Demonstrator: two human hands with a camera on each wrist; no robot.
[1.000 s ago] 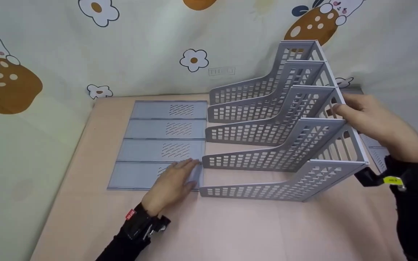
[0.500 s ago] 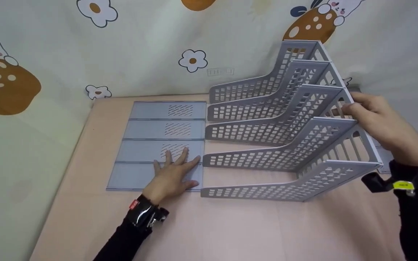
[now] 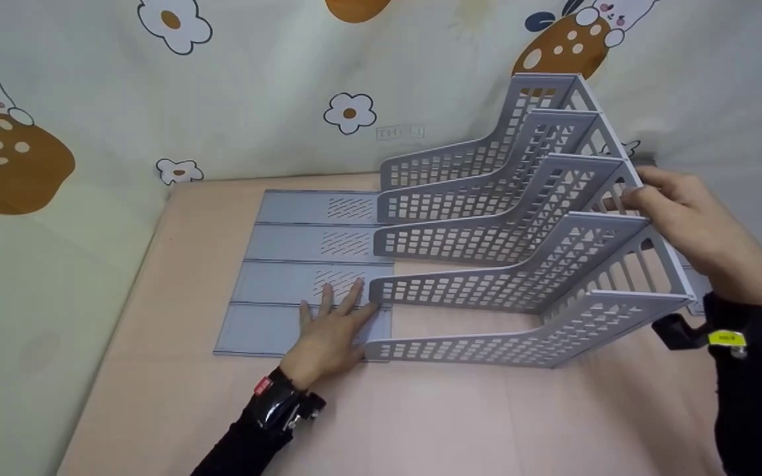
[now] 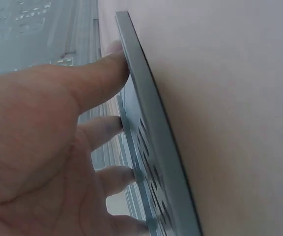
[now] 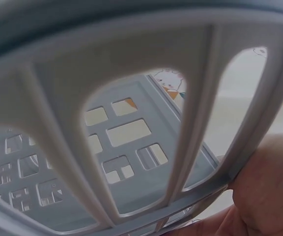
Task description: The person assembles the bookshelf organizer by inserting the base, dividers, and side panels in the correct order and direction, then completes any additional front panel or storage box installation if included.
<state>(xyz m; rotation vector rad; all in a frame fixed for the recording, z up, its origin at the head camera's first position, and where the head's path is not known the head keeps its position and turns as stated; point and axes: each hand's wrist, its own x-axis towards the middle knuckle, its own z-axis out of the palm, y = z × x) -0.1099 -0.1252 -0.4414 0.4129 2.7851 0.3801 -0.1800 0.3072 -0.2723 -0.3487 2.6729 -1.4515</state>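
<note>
A grey plastic file rack with several upright perforated dividers stands at the right, its tall back side tilted toward the right. My right hand grips the top edge of that slotted back, the thumb over it. Flat on the table lies a grey base panel made of several strips with slanted slots. My left hand rests on its front strip with fingers spread. In the left wrist view the fingertips touch the panel beside its edge. The dividers' low ends overlap the panel's right side.
A pink tabletop lies under everything. Patterned cloth with rabbits and flowers hangs behind and at the left. Another grey slotted piece shows partly behind my right wrist.
The base panel has slid right, now partly under the dividers, with my left hand spreading onto it and moving along. The rack's back has leaned slightly further right in my right hand.
</note>
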